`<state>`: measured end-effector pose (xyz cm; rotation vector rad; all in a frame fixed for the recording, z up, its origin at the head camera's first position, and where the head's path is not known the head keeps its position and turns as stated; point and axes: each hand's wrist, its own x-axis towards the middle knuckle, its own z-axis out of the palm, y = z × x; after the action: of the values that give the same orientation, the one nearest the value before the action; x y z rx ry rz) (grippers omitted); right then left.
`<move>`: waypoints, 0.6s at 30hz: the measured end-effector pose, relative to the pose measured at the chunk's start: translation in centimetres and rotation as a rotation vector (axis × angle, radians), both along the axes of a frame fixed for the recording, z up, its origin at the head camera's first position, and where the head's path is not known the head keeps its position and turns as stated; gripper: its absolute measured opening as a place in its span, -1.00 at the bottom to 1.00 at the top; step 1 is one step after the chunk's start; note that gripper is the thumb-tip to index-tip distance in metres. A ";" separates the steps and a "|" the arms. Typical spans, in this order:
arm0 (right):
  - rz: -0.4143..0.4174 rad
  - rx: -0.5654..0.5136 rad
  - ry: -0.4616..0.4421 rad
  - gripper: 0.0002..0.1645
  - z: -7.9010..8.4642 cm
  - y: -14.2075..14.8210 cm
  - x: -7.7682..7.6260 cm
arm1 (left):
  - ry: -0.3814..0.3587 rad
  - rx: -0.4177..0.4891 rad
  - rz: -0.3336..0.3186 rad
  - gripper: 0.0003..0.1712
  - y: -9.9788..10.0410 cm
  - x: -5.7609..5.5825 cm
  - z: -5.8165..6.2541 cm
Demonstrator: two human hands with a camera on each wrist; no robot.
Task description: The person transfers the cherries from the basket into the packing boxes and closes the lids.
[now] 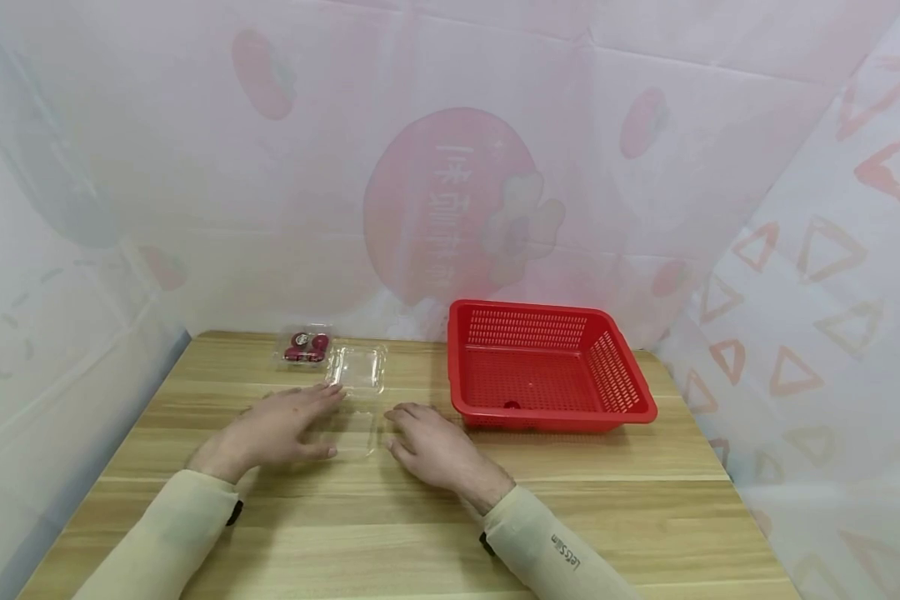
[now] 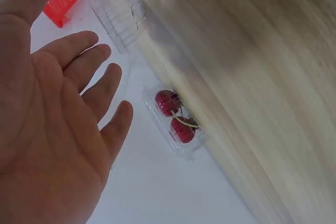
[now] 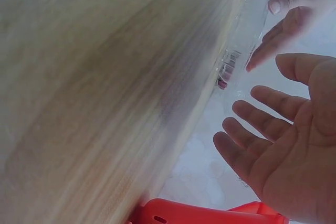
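An unfolded clear plastic clamshell box (image 1: 358,371) lies on the table between the two hands. My left hand (image 1: 288,425) is at its left side, fingers extended and spread, palm bare in the left wrist view. Whether those fingertips touch the plastic I cannot tell. On the box's right side, my right hand (image 1: 435,446) hovers with loosely bent fingers and nothing in its grasp. Farther back on the left sits another clear box (image 1: 305,346) containing several dark red cherries (image 2: 183,129), with stems visible in the left wrist view.
A red plastic basket (image 1: 551,415) with slotted walls stands at the back right. One dark red cherry (image 1: 512,406) shows inside, near its front wall. The wooden table (image 1: 390,542) meets printed cloth walls at the back and sides.
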<state>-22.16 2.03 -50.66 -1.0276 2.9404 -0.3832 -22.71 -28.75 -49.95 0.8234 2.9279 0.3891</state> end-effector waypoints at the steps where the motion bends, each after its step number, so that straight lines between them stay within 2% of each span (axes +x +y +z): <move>1: 0.000 0.002 0.001 -0.43 0.0 0.0 0.0 | -0.017 -0.005 0.004 0.12 0.1 0.0 0.0; 7: 0.004 -0.001 0.006 -0.44 0.5 0.0 0.3 | -0.088 -0.010 0.034 0.12 0.8 0.4 0.0; 13: -0.005 -0.008 -0.006 -0.37 1.7 0.2 0.6 | -0.104 -0.003 0.066 0.16 1.4 0.6 0.0; 18: -0.010 -0.040 0.002 -0.36 3.4 0.9 0.9 | -0.105 -0.009 0.080 0.17 1.8 0.6 0.2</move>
<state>-21.26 2.89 -47.28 -1.0185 2.9523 -0.4434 -22.14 -26.96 -49.72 0.6655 2.8694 0.4109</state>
